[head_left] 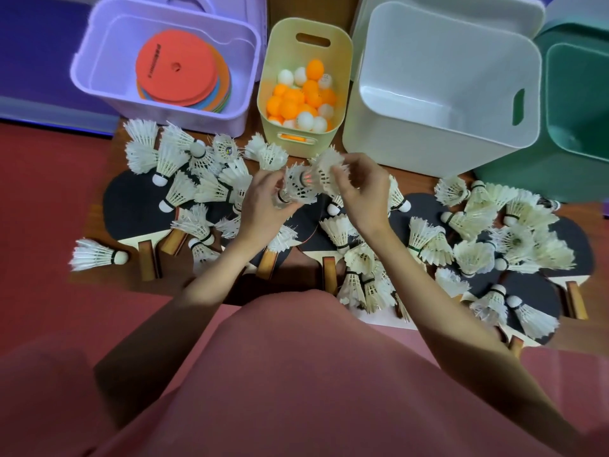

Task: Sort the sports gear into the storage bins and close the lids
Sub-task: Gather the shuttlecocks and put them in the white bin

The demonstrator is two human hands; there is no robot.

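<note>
Shuttlecocks, white feathered with cork tips, are scattered across the wooden floor [329, 8], lying over black-rubber table tennis paddles with wooden handles [131, 206]. Two nested shuttlecocks [308, 184] are held at frame centre between both hands. Left hand [263, 206]: fingers [260, 179] closed around the cork end of the lower shuttlecock. Right hand [359, 189]: fingers [342, 179] pinched on the feather skirt of the upper one. One stray shuttlecock [95, 255] is seen apart at 9 o'clock on the red mat [43, 199].

Four bins are lined up at 12 o'clock, all lids off:
- lilac plastic bin [85, 74], at 11 o'clock, loaded with a stack of flat round marker discs, orange one on top [178, 70]
- small yellow plastic bin [342, 74], at 12 o'clock, holding orange and white ping-pong balls [301, 97]
- large white plastic bin [428, 133], at 1 o'clock, nothing seen inside
- green plastic bin [514, 179], at 2 o'clock, partly cut off by the frame edge

A pink garment [296, 390] fills the 6 o'clock area.
</note>
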